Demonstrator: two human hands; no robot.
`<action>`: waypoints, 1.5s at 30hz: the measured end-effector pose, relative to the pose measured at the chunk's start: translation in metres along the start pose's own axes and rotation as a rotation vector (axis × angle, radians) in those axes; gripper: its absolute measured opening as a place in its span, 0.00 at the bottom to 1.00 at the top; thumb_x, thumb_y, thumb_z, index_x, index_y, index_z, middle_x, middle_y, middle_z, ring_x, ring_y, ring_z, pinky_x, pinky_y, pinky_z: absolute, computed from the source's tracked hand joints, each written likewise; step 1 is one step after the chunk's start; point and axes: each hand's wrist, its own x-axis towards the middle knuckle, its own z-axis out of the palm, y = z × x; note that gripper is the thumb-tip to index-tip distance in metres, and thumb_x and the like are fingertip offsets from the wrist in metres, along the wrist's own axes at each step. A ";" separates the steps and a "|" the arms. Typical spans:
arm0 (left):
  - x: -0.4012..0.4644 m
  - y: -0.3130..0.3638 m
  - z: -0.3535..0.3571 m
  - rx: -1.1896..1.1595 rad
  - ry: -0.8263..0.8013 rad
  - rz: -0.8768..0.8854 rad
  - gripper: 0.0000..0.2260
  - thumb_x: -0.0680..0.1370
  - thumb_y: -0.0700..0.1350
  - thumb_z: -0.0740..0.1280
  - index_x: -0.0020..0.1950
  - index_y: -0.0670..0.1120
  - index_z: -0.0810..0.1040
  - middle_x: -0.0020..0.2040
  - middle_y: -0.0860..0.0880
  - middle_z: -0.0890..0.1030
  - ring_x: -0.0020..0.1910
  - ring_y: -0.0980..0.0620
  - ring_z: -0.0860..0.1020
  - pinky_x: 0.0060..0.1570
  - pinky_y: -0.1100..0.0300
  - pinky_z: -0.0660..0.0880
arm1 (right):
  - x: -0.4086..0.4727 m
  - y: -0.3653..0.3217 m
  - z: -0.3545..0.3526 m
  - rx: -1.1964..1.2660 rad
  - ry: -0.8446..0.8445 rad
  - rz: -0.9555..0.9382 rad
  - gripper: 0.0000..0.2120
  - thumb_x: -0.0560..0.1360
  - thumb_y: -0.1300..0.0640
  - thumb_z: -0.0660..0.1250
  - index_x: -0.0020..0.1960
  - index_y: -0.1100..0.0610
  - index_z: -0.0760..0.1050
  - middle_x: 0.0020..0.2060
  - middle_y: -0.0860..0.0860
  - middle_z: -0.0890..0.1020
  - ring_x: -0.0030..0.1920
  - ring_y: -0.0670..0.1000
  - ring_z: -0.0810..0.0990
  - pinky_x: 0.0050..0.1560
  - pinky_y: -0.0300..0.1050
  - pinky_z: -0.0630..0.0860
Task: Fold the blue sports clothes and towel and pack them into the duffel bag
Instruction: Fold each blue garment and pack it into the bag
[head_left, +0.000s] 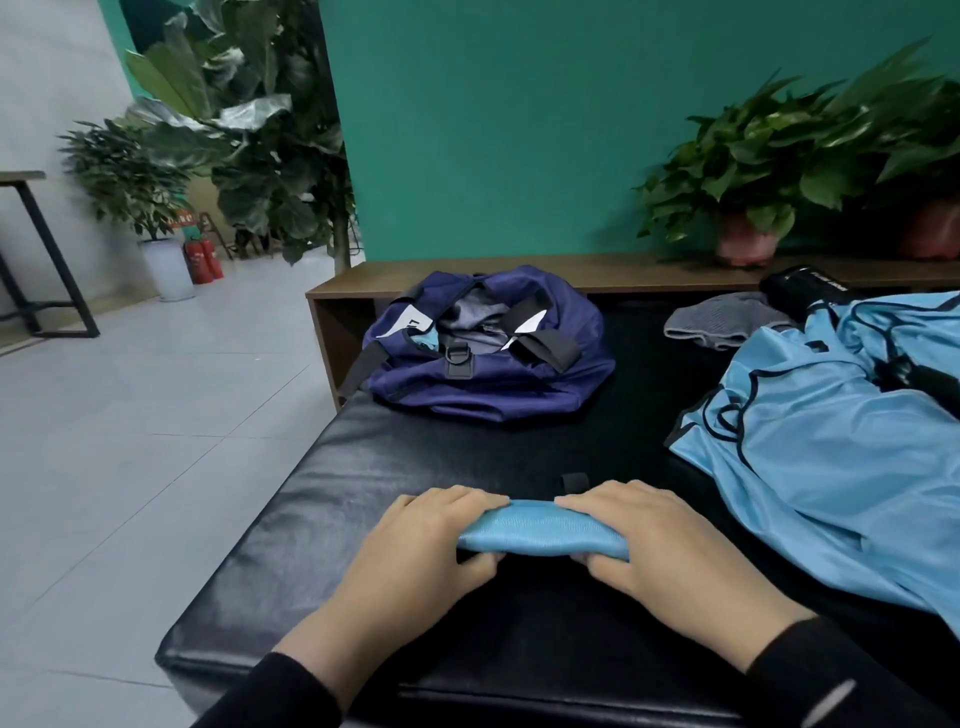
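A small folded light-blue garment (540, 530) lies on the black padded bench (363, 499) in front of me. My left hand (415, 561) grips its left end, fingers over the top and thumb underneath. My right hand (670, 556) grips its right end the same way. The navy duffel bag (493, 384) sits unzipped farther back on the bench, with grey and blue fabric showing inside. A crumpled light-blue sports garment with black trim (831, 452) is spread out at the right.
A grey knit cloth (727, 322) and a black rolled item (805, 296) lie at the back right. A wooden shelf (597, 273) with potted plants (753, 171) runs behind the bench. Tiled floor (130, 441) drops away to the left.
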 end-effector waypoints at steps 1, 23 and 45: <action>0.002 -0.001 0.002 -0.032 0.078 -0.047 0.20 0.73 0.60 0.65 0.64 0.59 0.77 0.59 0.63 0.79 0.57 0.62 0.76 0.60 0.59 0.72 | 0.001 -0.003 0.001 -0.012 0.034 0.020 0.20 0.78 0.45 0.66 0.70 0.35 0.70 0.53 0.35 0.77 0.54 0.40 0.72 0.59 0.37 0.67; 0.036 0.029 -0.025 -1.634 0.153 -0.776 0.12 0.78 0.41 0.68 0.60 0.38 0.81 0.56 0.34 0.83 0.59 0.33 0.80 0.62 0.34 0.75 | 0.053 -0.045 -0.001 0.602 0.197 0.377 0.37 0.70 0.30 0.67 0.73 0.48 0.72 0.66 0.40 0.76 0.65 0.41 0.75 0.67 0.42 0.70; 0.146 -0.109 0.002 -0.489 0.786 -0.569 0.02 0.79 0.50 0.68 0.50 0.54 0.76 0.47 0.54 0.78 0.47 0.51 0.78 0.45 0.56 0.73 | 0.218 0.002 -0.046 1.123 0.132 0.496 0.11 0.78 0.59 0.71 0.52 0.68 0.82 0.47 0.61 0.87 0.48 0.59 0.87 0.54 0.57 0.82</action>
